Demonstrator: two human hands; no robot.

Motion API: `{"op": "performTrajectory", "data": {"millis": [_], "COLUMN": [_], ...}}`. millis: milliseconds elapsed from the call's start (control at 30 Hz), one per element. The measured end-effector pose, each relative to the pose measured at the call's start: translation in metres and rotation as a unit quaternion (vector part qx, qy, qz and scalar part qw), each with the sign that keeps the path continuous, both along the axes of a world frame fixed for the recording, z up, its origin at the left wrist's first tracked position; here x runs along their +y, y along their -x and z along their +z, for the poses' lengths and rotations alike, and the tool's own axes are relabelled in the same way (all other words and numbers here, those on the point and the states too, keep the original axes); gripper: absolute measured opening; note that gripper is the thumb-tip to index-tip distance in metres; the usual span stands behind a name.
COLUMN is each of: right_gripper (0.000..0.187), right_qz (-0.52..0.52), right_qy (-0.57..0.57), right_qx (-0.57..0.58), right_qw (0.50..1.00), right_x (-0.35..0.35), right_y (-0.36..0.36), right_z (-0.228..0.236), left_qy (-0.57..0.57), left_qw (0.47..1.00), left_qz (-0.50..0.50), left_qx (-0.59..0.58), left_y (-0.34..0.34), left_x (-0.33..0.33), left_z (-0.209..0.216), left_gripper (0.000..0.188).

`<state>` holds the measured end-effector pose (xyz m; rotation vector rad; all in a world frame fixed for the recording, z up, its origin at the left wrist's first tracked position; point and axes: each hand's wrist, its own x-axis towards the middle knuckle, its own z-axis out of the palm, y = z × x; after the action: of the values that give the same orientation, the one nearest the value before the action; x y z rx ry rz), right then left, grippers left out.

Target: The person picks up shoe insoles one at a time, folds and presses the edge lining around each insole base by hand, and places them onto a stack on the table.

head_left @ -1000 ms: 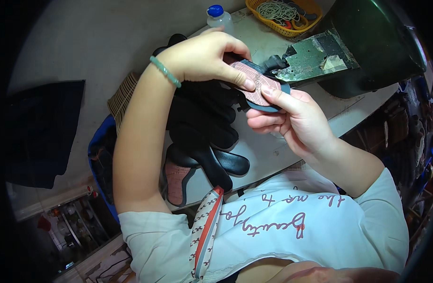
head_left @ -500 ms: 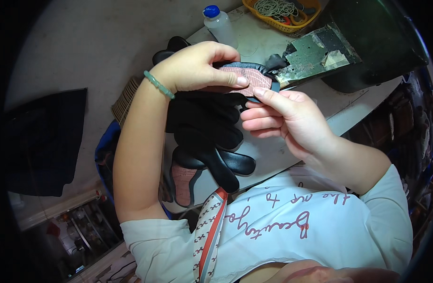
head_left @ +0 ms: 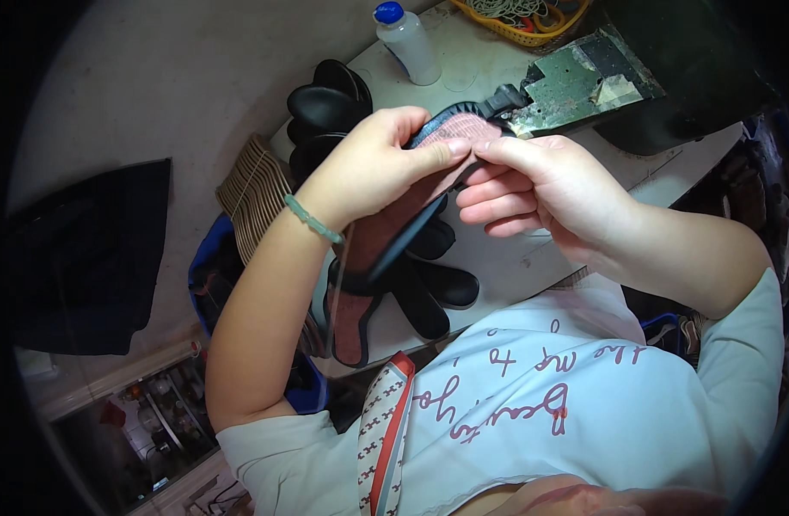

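Note:
Between my hands is a shoe insole (head_left: 386, 228) with a pinkish, line-marked underside and a black wrapped edge, pleated around its far end. My left hand (head_left: 392, 159) is closed on its far left part, with the thumb lying on the pink face. The right hand (head_left: 532, 176) pinches the right edge between thumb and forefinger, close to the left thumb; its other fingers curl loosely. The insole's far end is beside a small black part (head_left: 503, 101) of a worn green machine (head_left: 583, 82). Its near end slants down toward me.
More black insoles (head_left: 433, 297) lie on the white table (head_left: 519, 258), one pink side up (head_left: 351, 322). Others (head_left: 325, 107) are piled behind my left wrist. A blue-capped bottle (head_left: 409, 47) and a yellow basket (head_left: 532, 36) of cord stand farther back. A striped stack (head_left: 252, 193) is at the left.
The insole has turned, so its long near part now slants toward me in view. My left hand has moved lower, and the right thumb is now beside the left thumb.

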<state>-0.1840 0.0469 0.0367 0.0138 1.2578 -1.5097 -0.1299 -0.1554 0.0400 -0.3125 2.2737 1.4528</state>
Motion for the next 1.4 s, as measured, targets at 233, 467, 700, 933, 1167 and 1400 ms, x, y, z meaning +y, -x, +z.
{"op": "performTrajectory", "data": {"millis": [233,467,700,933,1167,1400], "right_gripper": [0.025,0.026,0.026,0.026,0.027,0.027], "right_qz": [0.054,0.028,0.090,0.116,0.071,0.033], "right_qy": [0.015,0.017,0.102,0.069,0.118,0.131], "right_qx": [0.058,0.079,0.056,0.064,0.090,0.072], "right_qw": [0.997,0.996,0.989,0.989,0.986,0.988], "right_x": [0.010,0.020,0.043,0.070,0.058,0.037], "right_y": [0.005,0.014,0.018,0.012,0.014,0.021], "right_z": [-0.005,-0.001,-0.002,0.007,-0.012,-0.026], "left_qy": [0.100,-0.038,-0.040,-0.013,0.116,0.309], "left_qw": [0.992,0.987,0.977,0.969,0.971,0.908], "left_qz": [0.068,0.140,0.179,0.228,0.206,0.257], "left_qx": [-0.035,-0.064,-0.109,-0.093,-0.027,0.117], "left_y": [-0.009,-0.014,-0.014,-0.009,0.002,0.008], "left_x": [0.032,0.045,0.058,0.050,0.031,0.043], "left_z": [0.019,0.016,0.024,0.021,0.008,-0.033], "left_gripper": [0.036,0.042,0.047,0.048,0.053,0.062]}}
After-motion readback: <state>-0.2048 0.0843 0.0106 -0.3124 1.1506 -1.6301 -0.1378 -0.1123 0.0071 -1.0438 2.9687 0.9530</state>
